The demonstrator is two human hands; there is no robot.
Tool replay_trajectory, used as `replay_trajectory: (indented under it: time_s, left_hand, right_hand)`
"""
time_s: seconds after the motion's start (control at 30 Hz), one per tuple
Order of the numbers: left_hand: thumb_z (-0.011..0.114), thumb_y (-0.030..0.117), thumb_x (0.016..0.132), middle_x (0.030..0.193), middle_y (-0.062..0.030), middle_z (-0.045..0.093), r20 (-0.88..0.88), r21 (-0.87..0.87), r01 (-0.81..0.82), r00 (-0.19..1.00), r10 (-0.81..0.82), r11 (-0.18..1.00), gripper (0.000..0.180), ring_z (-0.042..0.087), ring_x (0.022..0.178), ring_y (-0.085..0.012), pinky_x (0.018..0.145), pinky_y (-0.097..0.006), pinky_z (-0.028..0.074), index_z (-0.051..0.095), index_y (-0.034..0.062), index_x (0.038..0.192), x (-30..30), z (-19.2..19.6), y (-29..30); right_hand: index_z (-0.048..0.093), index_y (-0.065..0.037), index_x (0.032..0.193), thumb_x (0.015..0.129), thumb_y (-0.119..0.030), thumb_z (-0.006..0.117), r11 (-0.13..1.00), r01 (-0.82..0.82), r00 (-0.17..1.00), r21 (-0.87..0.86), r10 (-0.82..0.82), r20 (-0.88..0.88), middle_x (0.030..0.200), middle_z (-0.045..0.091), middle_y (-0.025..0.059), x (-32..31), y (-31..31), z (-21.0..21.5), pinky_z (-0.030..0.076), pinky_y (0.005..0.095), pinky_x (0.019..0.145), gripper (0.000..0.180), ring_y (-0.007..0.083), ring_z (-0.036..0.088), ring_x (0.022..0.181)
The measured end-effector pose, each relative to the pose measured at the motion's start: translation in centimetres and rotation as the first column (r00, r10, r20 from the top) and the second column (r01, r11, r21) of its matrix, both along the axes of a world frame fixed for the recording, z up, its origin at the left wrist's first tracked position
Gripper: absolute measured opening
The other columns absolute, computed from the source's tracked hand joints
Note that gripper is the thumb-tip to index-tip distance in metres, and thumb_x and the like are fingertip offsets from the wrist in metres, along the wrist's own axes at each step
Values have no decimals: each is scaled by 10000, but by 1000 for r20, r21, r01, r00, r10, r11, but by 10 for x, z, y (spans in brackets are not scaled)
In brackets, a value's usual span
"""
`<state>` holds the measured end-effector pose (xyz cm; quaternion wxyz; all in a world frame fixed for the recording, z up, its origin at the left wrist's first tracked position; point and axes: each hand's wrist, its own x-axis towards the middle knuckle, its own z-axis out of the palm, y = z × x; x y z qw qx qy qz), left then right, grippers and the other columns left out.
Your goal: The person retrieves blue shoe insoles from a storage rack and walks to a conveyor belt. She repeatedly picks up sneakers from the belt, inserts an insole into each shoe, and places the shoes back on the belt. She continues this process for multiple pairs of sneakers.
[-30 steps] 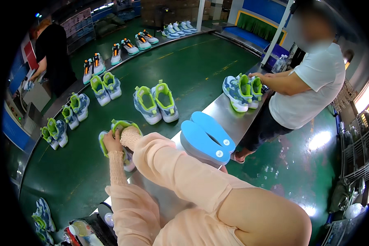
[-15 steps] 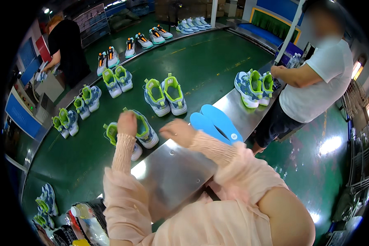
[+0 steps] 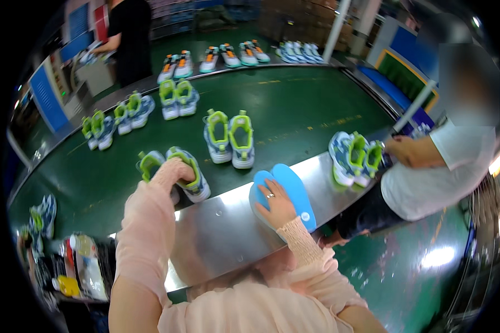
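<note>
My left hand (image 3: 176,168) reaches into the opening of a blue-and-white sneaker (image 3: 199,188) with lime-green lining; its fingers are mostly hidden inside. Close on its left stands the matching sneaker (image 3: 150,162), partly covered by my sleeve. My right hand (image 3: 278,205) lies with fingers spread on the left one of two bright blue insoles (image 3: 291,186). Both insoles rest on the metal ledge (image 3: 216,233) in front of me. Just beyond stands another pair of the same sneakers (image 3: 242,141), heels toward me.
More sneaker pairs stand on the green conveyor belt (image 3: 294,111), including grey-and-orange sneakers (image 3: 210,60) along the far edge. One sneaker pair (image 3: 350,161) sits at the ledge's right, near a co-worker in a white shirt (image 3: 428,188). Bottles (image 3: 83,244) crowd the lower left.
My left hand has lowered from above the sneakers into the right one's opening. My right hand has moved right onto the insoles, fingers now spread. The whole view has shifted.
</note>
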<state>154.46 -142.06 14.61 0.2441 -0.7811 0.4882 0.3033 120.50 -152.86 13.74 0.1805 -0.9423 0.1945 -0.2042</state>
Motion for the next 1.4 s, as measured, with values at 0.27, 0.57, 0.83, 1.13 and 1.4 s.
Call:
replay_trajectory:
  time_s: [0.27, 0.57, 0.83, 1.13, 1.4]
  left_hand:
    - [552, 144, 754, 1027, -90, 631, 359, -226, -32, 926, 114, 974, 207, 580, 974, -238, 740, -341, 499, 679, 67, 898, -33, 5, 5]
    - [477, 71, 773, 1095, -135, 495, 584, -802, 287, 559, 589, 524, 293, 473, 1033, -250, 855, -315, 443, 524, -6, 1051, -34, -13, 23]
    - [508, 139, 816, 972, -128, 614, 299, -835, -171, 658, 691, 524, 187, 581, 935, -264, 753, -347, 503, 579, 50, 964, 12, -17, 5]
    - [639, 207, 767, 999, -142, 622, 472, -602, -88, 762, 443, 794, 266, 584, 978, -290, 760, -372, 499, 653, 58, 987, 6, -25, 11]
    - [573, 98, 770, 818, -164, 577, -462, -884, -369, 791, 402, -288, 117, 591, 757, -304, 675, -365, 476, 563, 14, 850, -75, 86, 135]
  right_hand:
    - [479, -41, 1227, 801, -246, 604, 1000, -6, 1000, 18, 7, -22, 1345, 379, 157, 3, -1, -2, 279, 410, 1042, 489, 342, 325, 1257]
    - [479, -22, 1224, 787, -238, 605, 999, -38, 999, 16, 38, 1, 1352, 365, 174, 3, -10, -10, 256, 415, 1050, 504, 340, 311, 1264]
    - [508, 2, 1189, 748, -206, 641, 999, -44, 998, 23, 42, 49, 1324, 394, 205, -6, -12, -16, 279, 422, 1034, 505, 369, 354, 1230]
    - [529, 0, 1158, 748, -168, 639, 984, -156, 988, 82, 157, -6, 1243, 469, 207, -2, 4, 19, 315, 413, 993, 456, 361, 415, 1166]
    - [470, -33, 1223, 716, -181, 677, 860, -509, 853, 20, 502, 141, 1131, 531, 202, 101, 81, 68, 382, 404, 913, 567, 351, 505, 1037]
